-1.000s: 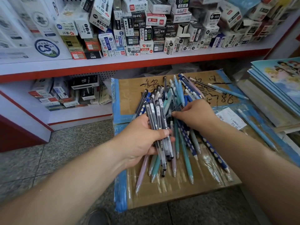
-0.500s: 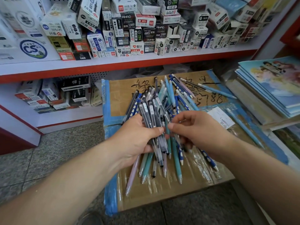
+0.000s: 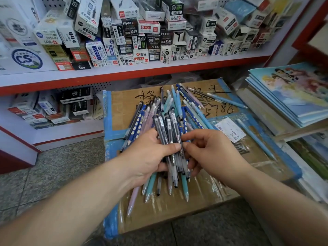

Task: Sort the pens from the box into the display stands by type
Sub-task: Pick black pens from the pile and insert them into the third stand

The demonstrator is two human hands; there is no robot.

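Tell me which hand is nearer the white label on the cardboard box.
Right. The right hand lies just beside the label; the left hand grips the pen bundle farther left.

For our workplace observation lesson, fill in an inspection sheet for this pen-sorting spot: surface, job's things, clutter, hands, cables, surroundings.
Surface: taped cardboard box top.
Job's things: bundle of pens in hand; loose pens heaped behind it; one blue pen apart at right.
Clutter: white label on the box.
Hands: left hand grips the bundle; right hand curls round it too.
Cables: nothing seen.
Surroundings: shelf of pen boxes behind; stacked notebooks at right.
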